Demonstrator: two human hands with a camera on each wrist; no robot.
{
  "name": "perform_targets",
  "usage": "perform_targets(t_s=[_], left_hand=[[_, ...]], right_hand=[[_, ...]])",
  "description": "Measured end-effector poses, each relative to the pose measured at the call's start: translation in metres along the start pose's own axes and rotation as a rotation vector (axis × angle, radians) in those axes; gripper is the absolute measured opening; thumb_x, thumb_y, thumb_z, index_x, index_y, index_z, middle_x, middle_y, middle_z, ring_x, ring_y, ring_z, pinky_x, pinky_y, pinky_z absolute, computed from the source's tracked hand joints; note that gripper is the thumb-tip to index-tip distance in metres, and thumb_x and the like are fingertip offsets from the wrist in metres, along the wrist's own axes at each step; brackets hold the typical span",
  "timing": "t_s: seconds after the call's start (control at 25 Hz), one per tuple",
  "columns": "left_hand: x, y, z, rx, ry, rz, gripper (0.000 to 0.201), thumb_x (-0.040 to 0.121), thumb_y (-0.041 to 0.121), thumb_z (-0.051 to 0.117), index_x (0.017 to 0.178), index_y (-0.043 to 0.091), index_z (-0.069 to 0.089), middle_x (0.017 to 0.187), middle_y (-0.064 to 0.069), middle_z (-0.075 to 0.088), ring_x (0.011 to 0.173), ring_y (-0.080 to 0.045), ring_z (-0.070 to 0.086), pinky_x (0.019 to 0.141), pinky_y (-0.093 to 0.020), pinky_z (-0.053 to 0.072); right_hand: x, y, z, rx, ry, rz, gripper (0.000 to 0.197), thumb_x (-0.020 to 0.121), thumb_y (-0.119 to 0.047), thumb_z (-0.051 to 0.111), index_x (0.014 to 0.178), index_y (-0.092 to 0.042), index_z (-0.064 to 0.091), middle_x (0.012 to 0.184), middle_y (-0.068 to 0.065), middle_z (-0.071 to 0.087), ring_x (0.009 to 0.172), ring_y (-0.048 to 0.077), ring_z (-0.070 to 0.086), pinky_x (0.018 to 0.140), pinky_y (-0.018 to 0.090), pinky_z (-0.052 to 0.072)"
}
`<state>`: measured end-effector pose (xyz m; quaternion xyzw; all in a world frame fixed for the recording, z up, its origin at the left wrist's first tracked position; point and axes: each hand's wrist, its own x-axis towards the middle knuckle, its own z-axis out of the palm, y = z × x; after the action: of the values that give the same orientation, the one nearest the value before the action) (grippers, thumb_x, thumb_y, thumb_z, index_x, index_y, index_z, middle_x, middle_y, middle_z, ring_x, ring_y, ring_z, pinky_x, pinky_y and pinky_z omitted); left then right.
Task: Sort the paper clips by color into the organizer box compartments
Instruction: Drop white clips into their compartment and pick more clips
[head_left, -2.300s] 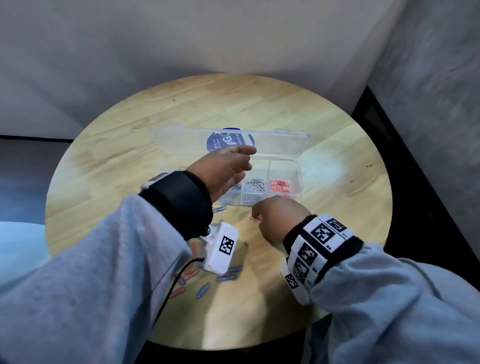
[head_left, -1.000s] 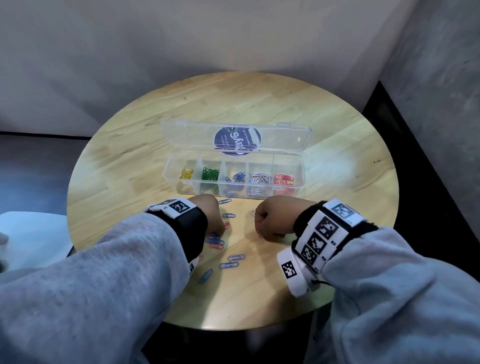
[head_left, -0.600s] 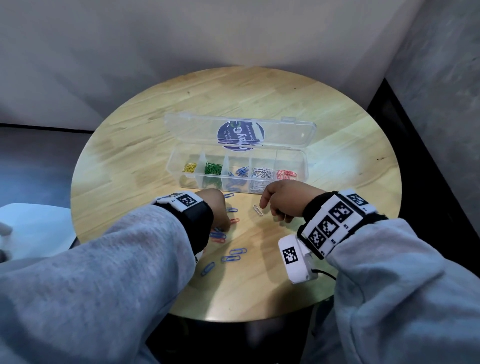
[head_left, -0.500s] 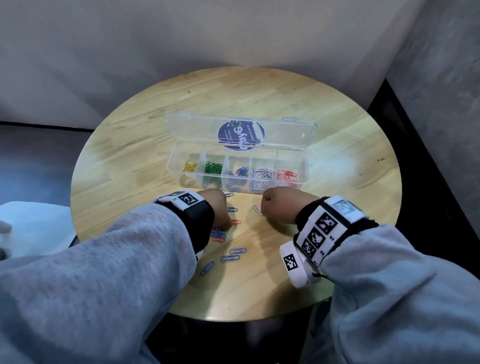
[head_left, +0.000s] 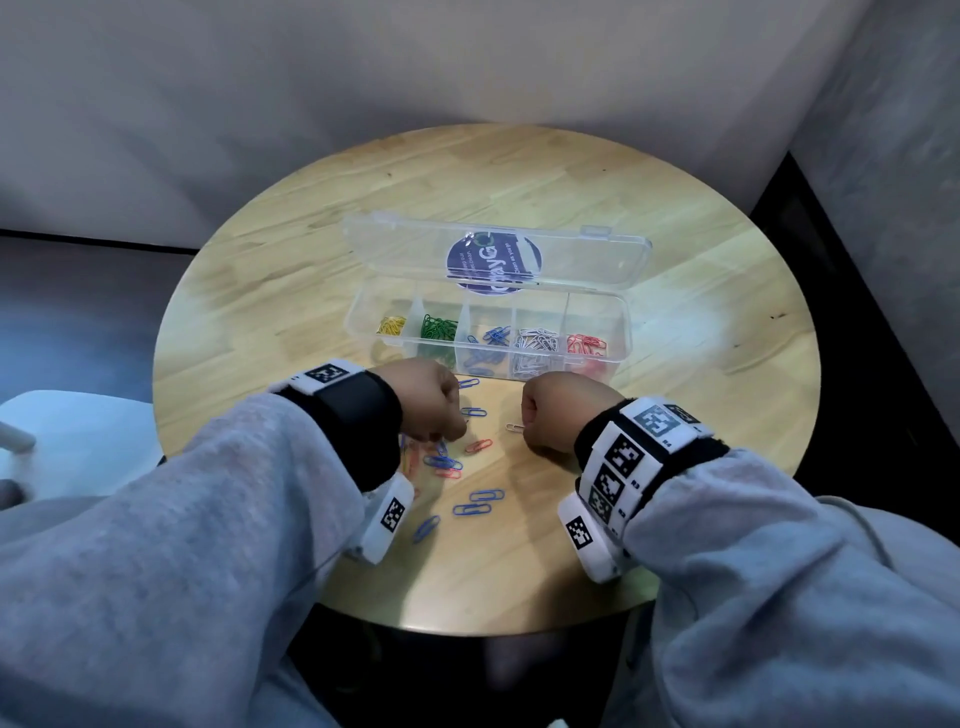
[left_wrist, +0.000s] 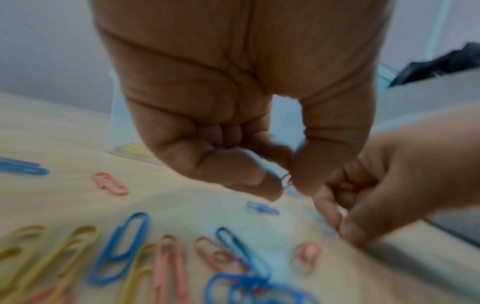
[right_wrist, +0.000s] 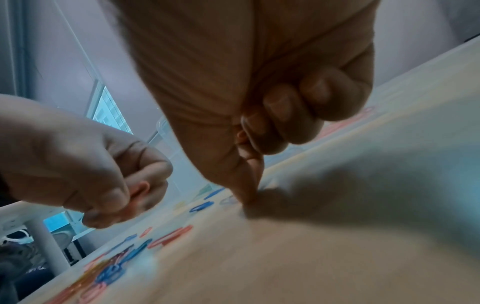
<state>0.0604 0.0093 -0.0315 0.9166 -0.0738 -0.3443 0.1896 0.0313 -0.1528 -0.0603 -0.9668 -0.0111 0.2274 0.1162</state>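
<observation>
Your right hand (head_left: 558, 415), curled, is pinching at the silver clip (head_left: 515, 427) just left; your left hand (head_left: 428, 397) is pinching a red clip (left_wrist: 285, 181).

Person: grey sweatshirt sleeves (head_left: 156, 597), black wristbands (head_left: 358, 415) carrying white square-coded marker tags (head_left: 631, 452), white wrist camera units (head_left: 389, 517) beneath each wrist.

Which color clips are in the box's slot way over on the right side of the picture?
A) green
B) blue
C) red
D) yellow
C: in the head view the red clips lie in the end slot of the clear box on the right side of the picture, next to the silver clips; the yellow clips are at the opposite end.
</observation>
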Motion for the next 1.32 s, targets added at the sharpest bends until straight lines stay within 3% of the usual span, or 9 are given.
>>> perform_targets(t_s=[0.24, 0.4, 0.48, 0.64, 0.72, 0.84, 0.96, 1.12, 1.32], left_hand=[[-0.016, 0.0, -0.014, -0.631, -0.167, 0.062, 0.03, 0.089, -0.008, 0.038, 0.085, 0.013, 0.059, 0.045, 0.004, 0.052, 0.038, -0.006, 0.052, 0.039, -0.013, 0.041], [-0.015, -0.005, -0.009, -0.672, -0.192, 0.01, 0.033, 0.092, -0.001, 0.033, 0.074, 0.005, 0.061, 0.058, -0.003, 0.044, 0.038, -0.007, 0.052, 0.038, -0.013, 0.043], [-0.012, -0.002, -0.005, -0.67, -0.163, -0.036, 0.031, 0.093, 0.003, 0.036, 0.074, 0.006, 0.061, 0.061, -0.003, 0.043, 0.043, -0.01, 0.049, 0.039, -0.013, 0.041], [-0.007, 0.01, 0.0, -0.041, -0.029, 0.036, 0.004, 0.083, 0.018, 0.061, 0.08, 0.019, 0.061, 0.066, 0.003, 0.049, 0.056, -0.011, 0.042, 0.051, -0.02, 0.034], [-0.007, 0.015, 0.007, 0.276, 0.049, 0.071, 0.009, 0.079, 0.023, 0.065, 0.085, 0.024, 0.059, 0.068, 0.009, 0.05, 0.063, -0.01, 0.047, 0.053, -0.021, 0.033], [-0.003, 0.021, 0.021, 0.37, 0.089, 0.11, 0.014, 0.078, 0.027, 0.069, 0.085, 0.025, 0.057, 0.074, 0.009, 0.05, 0.078, -0.014, 0.049, 0.056, -0.022, 0.031], [0.002, 0.025, 0.027, 0.4, 0.047, 0.115, 0.01, 0.079, 0.023, 0.068, 0.081, 0.024, 0.058, 0.068, 0.008, 0.051, 0.077, -0.016, 0.05, 0.049, -0.019, 0.028], [0.002, 0.013, 0.014, 0.288, -0.013, 0.085, 0.013, 0.077, 0.02, 0.066, 0.068, 0.019, 0.058, 0.069, 0.002, 0.057, 0.066, -0.016, 0.051, 0.054, -0.02, 0.035], [-0.017, -0.026, -0.031, -0.608, 0.066, 0.039, 0.027, 0.089, 0.0, 0.048, 0.064, 0.011, 0.046, 0.061, -0.007, 0.043, 0.049, -0.015, 0.045, 0.046, -0.018, 0.039]], right_hand=[[-0.015, -0.001, -0.023, 0.044, -0.071, -0.038, 0.012, 0.076, -0.024, 0.064, 0.067, -0.018, 0.059, 0.074, 0.0, 0.062, 0.074, 0.021, 0.058, 0.065, 0.026, 0.044], [-0.026, 0.007, -0.059, 0.347, 0.476, -0.019, 0.01, 0.074, -0.024, 0.062, 0.068, -0.021, 0.055, 0.061, -0.008, 0.046, 0.061, 0.014, 0.048, 0.054, 0.025, 0.034], [-0.025, 0.007, -0.057, 0.4, 0.588, 0.02, 0.005, 0.078, -0.024, 0.059, 0.075, -0.023, 0.055, 0.06, -0.008, 0.043, 0.063, 0.016, 0.047, 0.053, 0.026, 0.033], [-0.011, 0.01, -0.042, 0.434, 0.459, 0.064, 0.01, 0.086, -0.024, 0.057, 0.094, -0.024, 0.062, 0.069, -0.008, 0.046, 0.08, 0.02, 0.053, 0.07, 0.026, 0.039], [-0.01, 0.013, -0.046, 0.468, 0.465, 0.072, 0.012, 0.085, -0.022, 0.056, 0.095, -0.024, 0.063, 0.067, -0.009, 0.046, 0.074, 0.018, 0.053, 0.069, 0.026, 0.04], [-0.017, 0.015, -0.053, 0.518, 0.46, -0.004, 0.007, 0.083, -0.019, 0.055, 0.082, -0.021, 0.062, 0.06, -0.008, 0.043, 0.058, 0.012, 0.046, 0.056, 0.025, 0.036], [-0.025, 0.013, -0.053, 0.54, 0.296, -0.097, 0.007, 0.083, -0.017, 0.057, 0.08, -0.018, 0.063, 0.06, -0.008, 0.045, 0.054, 0.008, 0.043, 0.049, 0.019, 0.035], [-0.029, 0.008, -0.043, 0.381, 0.09, -0.168, 0.007, 0.081, -0.017, 0.06, 0.083, -0.016, 0.066, 0.061, -0.009, 0.046, 0.056, 0.006, 0.043, 0.054, 0.018, 0.037], [-0.027, -0.003, -0.022, 0.206, -0.001, -0.157, 0.007, 0.081, -0.024, 0.067, 0.079, -0.023, 0.06, 0.064, -0.011, 0.044, 0.058, 0.002, 0.041, 0.053, 0.019, 0.032]])
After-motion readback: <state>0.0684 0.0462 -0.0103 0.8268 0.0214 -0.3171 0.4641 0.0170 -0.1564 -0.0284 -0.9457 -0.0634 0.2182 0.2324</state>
